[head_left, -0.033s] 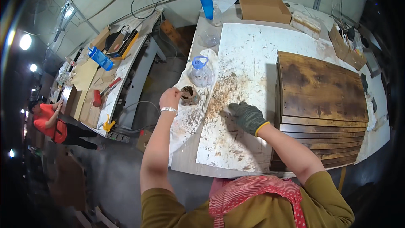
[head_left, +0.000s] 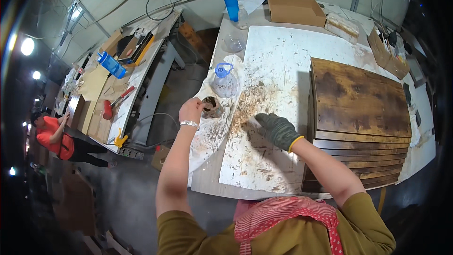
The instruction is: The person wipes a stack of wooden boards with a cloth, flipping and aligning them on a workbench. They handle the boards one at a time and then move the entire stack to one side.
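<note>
Pale grey-topped, the broad bench [head_left: 204, 188] bears everything within reach, and a large white rectangular sheet [head_left: 283, 42] smeared with brown lies over much of it, presumably to take the mess and spare the surface below. Dark brown wooden boards with a mottled finish [head_left: 361, 97] are stacked on the sheet's right side, their near edges stepped like shallow stairs; set there, they probably leave the middle free for the arms. Left of centre, a crumpled white cloth [head_left: 200, 153], spotted with brown, overlaps the sheet's edge and seems to serve as a drip mat. On it stands a clear plastic jug with a blue lid and handle [head_left: 225, 85], upright and just beyond the working area, likely so it stays handy without being knocked. Of the two hands, the right hand in a dark grey-green knitted glove [head_left: 279, 131] has its fingers bent low over the sheet; whether they grip anything I cannot tell. The bare left hand [head_left: 191, 111] pinches the rim of a small brown-stained round cup [head_left: 215, 112] on the cloth nearer than the jug, apparently to steady it. Fine brown flecks [head_left: 247, 107] litter the sheet between both hands.
</note>
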Demonstrator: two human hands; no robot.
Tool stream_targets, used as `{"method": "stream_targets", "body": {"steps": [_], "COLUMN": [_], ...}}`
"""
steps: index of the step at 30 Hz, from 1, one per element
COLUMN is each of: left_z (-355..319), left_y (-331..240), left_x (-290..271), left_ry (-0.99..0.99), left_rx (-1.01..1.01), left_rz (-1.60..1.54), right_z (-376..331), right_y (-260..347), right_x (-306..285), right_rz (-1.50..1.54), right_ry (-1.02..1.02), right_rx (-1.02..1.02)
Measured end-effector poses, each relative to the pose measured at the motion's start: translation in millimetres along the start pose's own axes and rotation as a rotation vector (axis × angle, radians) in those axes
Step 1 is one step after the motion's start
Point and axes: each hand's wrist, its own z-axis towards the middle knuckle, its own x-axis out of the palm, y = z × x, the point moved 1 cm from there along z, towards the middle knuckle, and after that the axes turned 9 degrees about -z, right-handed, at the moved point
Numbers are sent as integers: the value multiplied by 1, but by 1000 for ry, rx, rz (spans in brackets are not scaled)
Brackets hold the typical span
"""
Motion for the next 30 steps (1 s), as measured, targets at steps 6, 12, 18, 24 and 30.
{"method": "stream_targets", "body": {"steps": [6,12,18,24,30], "left_z": [0,8,23,26,27], "left_y": [1,-4,33,58,60], "left_x": [2,-19,-45,-39,-50], "left_ry": [10,-69,-47,9,53], "left_rx": [113,156,-55,-304,-391], "left_rz": [-19,32,-305,-680,-836], "right_z": [21,56,99,146,162], "right_y": [20,14,29,60,64], "right_x": [-48,-47,-49,-31,-21], "right_rz": [1222,408,-117,-161,-244], "right_ry": [232,65,-9,-19,-122], "right_rx": [352,-2,-272,-487,-601]}}
